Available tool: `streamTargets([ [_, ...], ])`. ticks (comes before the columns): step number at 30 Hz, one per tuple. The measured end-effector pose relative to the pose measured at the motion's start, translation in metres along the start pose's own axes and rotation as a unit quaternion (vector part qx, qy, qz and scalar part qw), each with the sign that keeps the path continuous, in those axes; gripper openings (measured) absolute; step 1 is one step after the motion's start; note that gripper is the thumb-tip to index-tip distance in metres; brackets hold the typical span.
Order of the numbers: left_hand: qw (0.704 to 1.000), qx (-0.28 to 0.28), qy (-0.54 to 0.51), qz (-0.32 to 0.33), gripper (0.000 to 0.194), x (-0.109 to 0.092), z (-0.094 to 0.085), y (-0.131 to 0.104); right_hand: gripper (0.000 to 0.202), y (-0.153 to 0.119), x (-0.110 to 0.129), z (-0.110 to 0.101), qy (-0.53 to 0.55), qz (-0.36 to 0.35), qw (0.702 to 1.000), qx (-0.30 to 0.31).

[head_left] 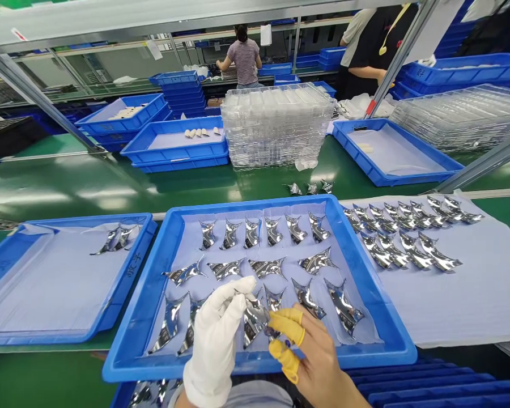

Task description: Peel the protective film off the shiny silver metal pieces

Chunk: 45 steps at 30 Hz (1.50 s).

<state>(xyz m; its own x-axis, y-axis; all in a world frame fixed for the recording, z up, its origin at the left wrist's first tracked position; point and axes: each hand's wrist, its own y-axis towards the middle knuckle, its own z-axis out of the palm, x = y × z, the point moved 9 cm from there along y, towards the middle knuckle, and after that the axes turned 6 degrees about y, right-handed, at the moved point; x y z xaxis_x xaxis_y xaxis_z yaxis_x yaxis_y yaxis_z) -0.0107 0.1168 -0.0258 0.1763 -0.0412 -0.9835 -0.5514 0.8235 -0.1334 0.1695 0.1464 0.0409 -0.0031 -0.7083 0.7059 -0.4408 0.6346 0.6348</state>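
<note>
Pinching one chrome part between both hands, left hand gloved, right hand finger-cotted.
Risk: slips, scratches parts in tray just beyond.

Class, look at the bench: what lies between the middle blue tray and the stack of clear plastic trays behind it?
In the head view, three small shiny metal pieces on the green bench.

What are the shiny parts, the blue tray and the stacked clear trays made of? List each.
Shiny parts: likely polished or plated metal; mirror-like reflections, though plated plastic is possible.
Blue tray: moulded plastic, by its even colour and rounded rim.
Clear trays: thin see-through plastic, formed pockets.
</note>
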Motion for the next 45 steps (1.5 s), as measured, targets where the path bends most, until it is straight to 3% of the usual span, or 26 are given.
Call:
streamTargets([
  [4, 1.0, -0.025, 0.003, 0.005, 0.027, -0.008, -0.001, 0.001, 0.023, 0.002, 0.0, 0.003, -0.017, -0.03, 0.999, 0.01],
  [8, 0.999, -0.038, 0.014, 0.019, 0.026, -0.015, -0.003, 0.0, 0.026, 0.002, -0.003, 0.003, -0.02, -0.016, 1.0, 0.004],
  [12, 0.998, -0.036, 0.045, 0.026, 0.03, -0.017, -0.01, -0.003, 0.02, 0.0, -0.021, 0.004, 0.085, 0.115, 0.99, -0.004],
  [16, 0.995, -0.016, 0.09, 0.039, 0.04, -0.02, -0.012, -0.003, 0.025, -0.008, -0.039, 0.014, 0.198, 0.259, 0.945, 0.003],
  [19, 0.989, 0.003, 0.14, 0.039, 0.042, -0.02, -0.006, -0.003, 0.025, -0.012, -0.046, 0.02, 0.239, 0.318, 0.918, -0.004],
  [24, 0.972, -0.035, 0.226, 0.056, 0.068, -0.022, -0.001, -0.005, 0.023, -0.008, -0.045, 0.021, 0.23, 0.329, 0.916, -0.001],
  [31, 0.969, -0.067, 0.23, 0.057, 0.04, -0.036, -0.013, 0.007, 0.026, 0.003, -0.033, 0.018, 0.227, 0.315, 0.921, 0.004],
  [37, 0.983, -0.027, 0.176, 0.038, 0.046, -0.036, -0.011, 0.009, 0.04, -0.012, -0.049, 0.027, 0.356, 0.438, 0.825, -0.03],
  [40, 0.982, 0.001, 0.188, 0.02, 0.042, -0.032, -0.001, 0.006, 0.043, -0.017, -0.054, 0.03, 0.39, 0.456, 0.799, -0.044],
  [43, 0.979, -0.002, 0.201, 0.016, 0.067, -0.028, 0.004, 0.003, 0.041, -0.015, -0.053, 0.028, 0.372, 0.442, 0.815, -0.045],
  [45, 0.979, -0.028, 0.198, 0.029, 0.067, -0.028, 0.001, 0.002, 0.034, -0.009, -0.048, 0.022, 0.317, 0.395, 0.862, -0.03],
])
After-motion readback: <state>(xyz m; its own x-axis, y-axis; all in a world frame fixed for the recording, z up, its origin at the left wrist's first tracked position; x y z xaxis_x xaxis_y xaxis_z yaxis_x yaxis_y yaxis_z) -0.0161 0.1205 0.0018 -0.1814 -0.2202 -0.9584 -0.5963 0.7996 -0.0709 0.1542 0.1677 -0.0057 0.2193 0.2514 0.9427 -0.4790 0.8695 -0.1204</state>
